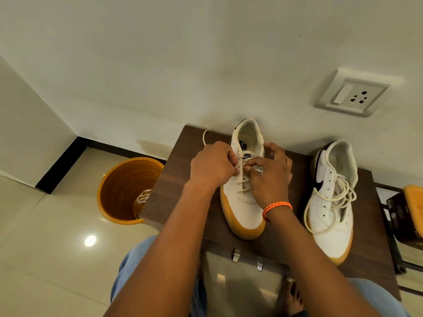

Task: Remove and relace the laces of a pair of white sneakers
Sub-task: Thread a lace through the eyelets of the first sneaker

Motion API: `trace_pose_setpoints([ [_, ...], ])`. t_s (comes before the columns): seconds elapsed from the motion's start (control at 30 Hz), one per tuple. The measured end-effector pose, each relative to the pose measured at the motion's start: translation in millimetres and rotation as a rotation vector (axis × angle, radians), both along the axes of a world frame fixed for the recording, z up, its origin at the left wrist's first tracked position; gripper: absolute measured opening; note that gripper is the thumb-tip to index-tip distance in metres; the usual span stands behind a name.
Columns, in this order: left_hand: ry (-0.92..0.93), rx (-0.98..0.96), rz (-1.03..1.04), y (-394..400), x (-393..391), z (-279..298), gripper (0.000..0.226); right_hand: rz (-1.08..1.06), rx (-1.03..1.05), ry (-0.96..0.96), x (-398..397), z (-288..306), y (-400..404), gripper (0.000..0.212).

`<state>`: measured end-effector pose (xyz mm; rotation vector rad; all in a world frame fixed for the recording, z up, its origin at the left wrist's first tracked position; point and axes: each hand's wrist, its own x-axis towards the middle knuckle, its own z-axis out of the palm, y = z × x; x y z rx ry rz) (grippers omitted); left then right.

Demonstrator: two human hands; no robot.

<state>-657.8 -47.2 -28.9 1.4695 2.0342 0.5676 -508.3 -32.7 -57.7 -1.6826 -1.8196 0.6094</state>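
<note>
Two white sneakers with gum soles stand on a dark wooden table (178,161). The left sneaker (242,209) is laced over its lower eyelets with a cream lace (244,181). My left hand (212,167) pinches the shoe's left eyelet edge, and a lace end (204,136) trails up and back from that hand. My right hand (271,177) pinches the lace at the middle eyelets. The right sneaker (329,202) lies apart, with a loose cream lace (336,200) heaped over it.
An orange bucket (107,191) stands on the tiled floor left of the table, with a laced item inside. A wall with a switch socket (351,96) rises right behind the table. An orange-lidded box (413,202) sits at the right edge. My knees are below the table front.
</note>
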Motion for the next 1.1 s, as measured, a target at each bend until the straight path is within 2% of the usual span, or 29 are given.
trace_pose_setpoints([
  [0.23, -0.024, 0.01, 0.008, -0.1, -1.2, -0.7, 0.025, -0.032, -0.047, 0.09, -2.3, -1.3, -1.4, 0.01],
  [0.5, -0.02, 0.027, 0.002, -0.7, -1.6, 0.7, 0.02, -0.038, -0.136, 0.096, -4.5, 2.0, -1.9, 0.011],
  [0.63, 0.046, 0.056, 0.013, -1.5, -1.1, 2.9, 0.011, -0.031, -0.123, 0.015, -5.9, 3.6, -4.2, 0.015],
  [0.73, 0.128, 0.108, -0.012, -2.7, 0.6, 4.7, 0.006, 0.033, -0.113, -0.112, -5.2, 8.8, -6.0, 0.02],
  [0.83, 0.119, 0.086, -0.043, -3.1, 0.4, 4.1, 0.005, 0.084, -0.093, -0.234, -1.8, 11.7, -7.4, 0.019],
  [0.93, -0.05, 0.083, -0.036, 0.2, -7.1, 4.4, 0.01, 0.074, -0.066, -0.28, 2.8, 12.8, -6.5, 0.016],
  [1.07, -0.615, 0.236, 0.116, 1.0, -12.8, 18.9, 0.009, 0.08, -0.042, -0.298, 2.3, 11.8, -7.6, 0.015],
  [1.1, -0.695, 0.237, 0.133, 0.5, -12.8, 21.8, 0.011, 0.079, -0.018, -0.286, 1.9, 11.5, -8.3, 0.014],
])
